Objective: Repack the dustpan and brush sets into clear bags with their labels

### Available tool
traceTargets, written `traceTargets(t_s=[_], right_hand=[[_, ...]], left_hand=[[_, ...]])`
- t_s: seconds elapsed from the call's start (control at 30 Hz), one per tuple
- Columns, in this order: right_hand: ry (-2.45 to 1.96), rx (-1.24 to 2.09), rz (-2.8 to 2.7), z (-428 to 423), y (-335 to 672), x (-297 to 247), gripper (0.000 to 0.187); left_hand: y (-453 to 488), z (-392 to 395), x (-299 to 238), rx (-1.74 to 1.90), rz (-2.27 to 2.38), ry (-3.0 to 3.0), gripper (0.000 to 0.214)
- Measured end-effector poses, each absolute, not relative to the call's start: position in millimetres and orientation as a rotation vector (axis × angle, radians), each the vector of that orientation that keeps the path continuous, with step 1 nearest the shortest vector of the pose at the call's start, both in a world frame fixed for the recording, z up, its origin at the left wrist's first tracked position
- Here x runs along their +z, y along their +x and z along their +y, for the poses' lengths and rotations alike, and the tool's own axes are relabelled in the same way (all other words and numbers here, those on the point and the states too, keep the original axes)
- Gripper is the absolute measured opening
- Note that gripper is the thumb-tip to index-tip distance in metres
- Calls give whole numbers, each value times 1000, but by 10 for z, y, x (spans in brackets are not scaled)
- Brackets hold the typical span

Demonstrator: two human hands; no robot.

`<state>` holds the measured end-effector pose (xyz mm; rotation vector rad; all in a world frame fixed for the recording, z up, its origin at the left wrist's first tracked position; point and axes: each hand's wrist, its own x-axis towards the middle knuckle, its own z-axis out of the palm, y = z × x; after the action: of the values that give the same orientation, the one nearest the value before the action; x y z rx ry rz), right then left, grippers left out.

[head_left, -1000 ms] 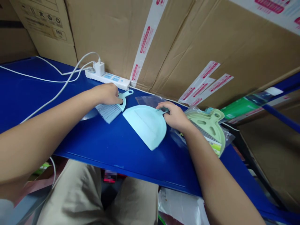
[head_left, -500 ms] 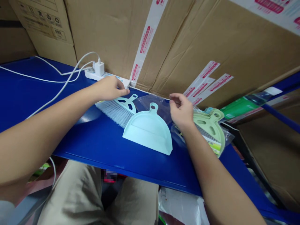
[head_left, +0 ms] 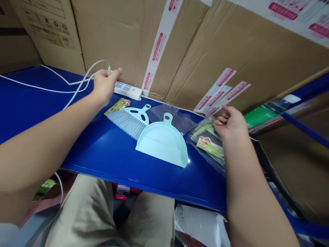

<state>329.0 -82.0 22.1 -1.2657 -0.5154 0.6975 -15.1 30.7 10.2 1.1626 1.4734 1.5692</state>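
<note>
A light blue dustpan (head_left: 161,144) lies flat on the blue tabletop (head_left: 102,154), with a matching brush (head_left: 130,120) just left of it. Neither hand touches them. My left hand (head_left: 105,84) reaches to the left end of the white power strip (head_left: 128,90), its fingers curled where the charger sat, and the charger itself is hidden. My right hand (head_left: 231,125) grips the clear bag holding a green dustpan set (head_left: 208,142), fingers curled over its far edge and lifting it.
An empty clear bag (head_left: 180,120) lies behind the blue dustpan. A printed label card (head_left: 117,105) sits by the brush. White cables (head_left: 77,82) run left over the table. Taped cardboard boxes (head_left: 205,44) wall off the back. My knees are below the table's front edge.
My left hand moved from the brush handle up and left to the power strip's charger. My right hand left the clear bag and took hold of the bagged green set, tilting it up.
</note>
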Motion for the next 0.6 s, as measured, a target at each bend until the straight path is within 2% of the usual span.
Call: traceTargets(t_s=[0.13, 0.33, 0.53, 0.6], right_hand=[[-1355, 503, -226, -834, 3179, 277, 37], [-1405, 379, -349, -821, 3107, 271, 49], [-1630, 114, -1015, -758, 3063, 54, 50], [-1661, 74, -1268, -773, 2947, -4, 49]], left_hand=[[-129, 206, 149, 1440, 1482, 1313, 58], [-150, 54, 132, 977, 1530, 1985, 47], [-43, -31, 90, 565, 1390, 2474, 26], [-5, -59, 78, 422, 1415, 2576, 26]])
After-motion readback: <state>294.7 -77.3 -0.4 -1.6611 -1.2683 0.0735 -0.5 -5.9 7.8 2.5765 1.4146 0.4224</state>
